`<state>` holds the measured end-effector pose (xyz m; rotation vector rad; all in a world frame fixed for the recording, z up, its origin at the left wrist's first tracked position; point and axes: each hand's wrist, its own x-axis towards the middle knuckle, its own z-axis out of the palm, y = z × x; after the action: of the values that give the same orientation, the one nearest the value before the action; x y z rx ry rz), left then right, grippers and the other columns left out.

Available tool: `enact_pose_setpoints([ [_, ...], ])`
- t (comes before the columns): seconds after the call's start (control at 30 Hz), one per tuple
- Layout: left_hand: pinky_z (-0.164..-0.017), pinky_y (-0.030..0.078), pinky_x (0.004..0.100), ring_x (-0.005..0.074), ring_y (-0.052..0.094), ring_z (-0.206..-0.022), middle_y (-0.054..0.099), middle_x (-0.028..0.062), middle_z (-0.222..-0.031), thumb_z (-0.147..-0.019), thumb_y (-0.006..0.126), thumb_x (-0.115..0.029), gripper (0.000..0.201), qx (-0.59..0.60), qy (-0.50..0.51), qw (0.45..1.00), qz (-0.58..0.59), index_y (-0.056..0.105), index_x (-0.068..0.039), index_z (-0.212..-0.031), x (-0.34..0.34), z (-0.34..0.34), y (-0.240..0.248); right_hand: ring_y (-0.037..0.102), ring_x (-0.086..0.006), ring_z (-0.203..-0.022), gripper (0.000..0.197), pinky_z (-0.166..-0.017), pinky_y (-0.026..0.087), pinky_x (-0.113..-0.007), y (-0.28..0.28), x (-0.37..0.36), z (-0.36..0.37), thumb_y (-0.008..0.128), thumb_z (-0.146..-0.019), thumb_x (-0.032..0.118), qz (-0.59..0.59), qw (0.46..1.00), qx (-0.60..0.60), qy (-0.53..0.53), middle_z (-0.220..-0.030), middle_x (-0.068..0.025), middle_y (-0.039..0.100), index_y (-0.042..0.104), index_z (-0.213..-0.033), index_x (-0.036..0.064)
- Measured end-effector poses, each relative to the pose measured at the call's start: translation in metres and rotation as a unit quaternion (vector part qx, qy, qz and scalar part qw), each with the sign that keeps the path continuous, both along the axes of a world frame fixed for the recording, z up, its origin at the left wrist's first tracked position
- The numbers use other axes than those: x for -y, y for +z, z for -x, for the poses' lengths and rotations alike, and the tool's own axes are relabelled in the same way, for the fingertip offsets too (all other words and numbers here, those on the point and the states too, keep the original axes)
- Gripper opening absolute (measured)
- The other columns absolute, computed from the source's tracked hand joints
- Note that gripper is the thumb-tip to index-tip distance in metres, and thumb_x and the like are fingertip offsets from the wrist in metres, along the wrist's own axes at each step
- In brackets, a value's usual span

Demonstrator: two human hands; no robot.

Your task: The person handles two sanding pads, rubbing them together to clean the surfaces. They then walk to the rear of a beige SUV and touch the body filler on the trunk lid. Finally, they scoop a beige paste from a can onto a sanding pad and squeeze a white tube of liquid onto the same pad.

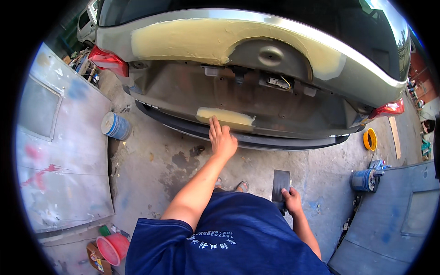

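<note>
My left hand [223, 140] reaches forward to the rear of a car. Its fingers are stretched out, and the fingertips rest at, or just over, a small pale-yellow filler patch [227, 117] low on the tailgate [183, 89]. Nothing is held in that hand. Down at my right side, my right hand [292, 200] grips a dark, flat rectangular plate [281, 183], thumb on top; the fingers beneath are mostly hidden. Higher up the tailgate, a wide band of yellow filler [178, 40] curves around a round recess [270, 56].
The bumper [183, 129] runs below the tailgate. A blue-and-white bucket [116, 126] and a grey panel [64, 151] are at left. A yellow ring [370, 139], a blue can [363, 180] and another grey panel [398, 220] are at right. A pink bucket [113, 248] is near lower left.
</note>
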<state>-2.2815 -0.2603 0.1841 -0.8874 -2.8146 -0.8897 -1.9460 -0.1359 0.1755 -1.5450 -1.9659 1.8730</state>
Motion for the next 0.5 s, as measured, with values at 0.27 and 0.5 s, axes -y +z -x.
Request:
enact_pose_setpoints([
  [0.27,-0.11,0.016,0.0573,0.0472,0.007,-0.141,0.01,0.0344,-0.149,-0.074,0.066,-0.011,0.04,0.002,-0.003,1.0,0.012,0.048,0.002,-0.107,-0.011,-0.005,-0.007,0.048,-0.0087,-0.067,0.02,-0.058,0.04,-0.028,0.001,-0.002,-0.01,0.06,-0.092,0.021,-0.002,1.0,0.007,0.004,-0.075,-0.0002,0.057,0.059,-0.088,0.0011],
  [0.5,-0.111,0.016,0.0568,0.0461,0.008,-0.141,0.011,0.0341,-0.149,-0.074,0.066,-0.012,0.041,0.004,-0.01,1.0,0.014,0.049,0.002,-0.109,-0.015,-0.011,-0.003,0.049,-0.0087,-0.065,0.022,-0.058,0.041,-0.028,-0.009,-0.003,-0.013,0.062,-0.09,0.021,-0.009,1.0,-0.01,-0.009,-0.073,-0.002,0.059,0.06,-0.085,-0.0011],
])
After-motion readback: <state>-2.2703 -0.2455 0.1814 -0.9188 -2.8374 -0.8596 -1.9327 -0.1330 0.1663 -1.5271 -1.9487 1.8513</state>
